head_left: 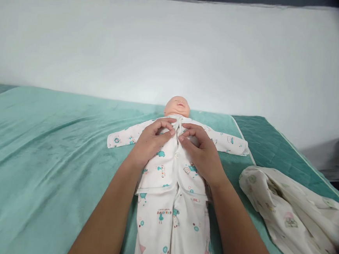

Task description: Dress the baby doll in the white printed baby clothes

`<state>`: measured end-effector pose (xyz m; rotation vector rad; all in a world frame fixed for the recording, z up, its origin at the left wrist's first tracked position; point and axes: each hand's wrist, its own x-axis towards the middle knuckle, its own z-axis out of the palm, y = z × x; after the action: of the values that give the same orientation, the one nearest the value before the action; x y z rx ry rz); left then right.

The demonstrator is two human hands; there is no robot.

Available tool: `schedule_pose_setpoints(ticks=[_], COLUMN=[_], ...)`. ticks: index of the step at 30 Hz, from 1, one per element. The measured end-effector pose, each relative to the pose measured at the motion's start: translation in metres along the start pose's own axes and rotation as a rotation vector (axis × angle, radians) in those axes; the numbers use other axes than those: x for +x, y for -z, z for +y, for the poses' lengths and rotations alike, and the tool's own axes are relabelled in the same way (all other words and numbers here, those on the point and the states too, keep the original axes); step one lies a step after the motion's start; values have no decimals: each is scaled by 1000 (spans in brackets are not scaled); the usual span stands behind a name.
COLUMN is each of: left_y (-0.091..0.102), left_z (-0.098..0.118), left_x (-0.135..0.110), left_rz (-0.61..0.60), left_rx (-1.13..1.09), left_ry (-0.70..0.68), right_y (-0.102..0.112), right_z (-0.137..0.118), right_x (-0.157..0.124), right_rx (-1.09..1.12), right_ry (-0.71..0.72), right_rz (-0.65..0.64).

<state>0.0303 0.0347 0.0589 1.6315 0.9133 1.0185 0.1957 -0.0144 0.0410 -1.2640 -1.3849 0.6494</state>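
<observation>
A baby doll [177, 106] lies on its back, its head toward the wall. It wears a white printed baby shirt [161, 177] with both sleeves stretched out sideways, and matching baby trousers [154, 227]. At the upper chest, my left hand [156, 137] pinches the shirt's left front edge. Opposite it, my right hand [199, 147] pinches the other front edge, a small gap between the two hands. Just below my fingertips a small round button [177, 155] shows on the front. My fingers hide whatever fastening lies between them.
A light green sheet [52, 164] with wrinkles covers the bed. To the right lies a crumpled white printed cloth [289, 210], partly over a darker green quilted mat [279, 147]. A white wall [175, 49] rises behind the doll's head.
</observation>
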Motion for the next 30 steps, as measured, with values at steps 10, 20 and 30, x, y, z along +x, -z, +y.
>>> schedule_pose_setpoints(ticks=[10, 20, 30], left_y=[21, 24, 22], left_z=[14, 14, 17], left_x=[-9, -8, -10], left_rz=[-312, -416, -400], left_rx=[220, 250, 257], left_ry=[-47, -84, -65], right_y=[27, 33, 32], right_z=[-13, -19, -19], right_x=[-6, -9, -9], right_rx=[-90, -148, -189], right_ry=[-51, 2, 49], right_rz=[-261, -359, -376])
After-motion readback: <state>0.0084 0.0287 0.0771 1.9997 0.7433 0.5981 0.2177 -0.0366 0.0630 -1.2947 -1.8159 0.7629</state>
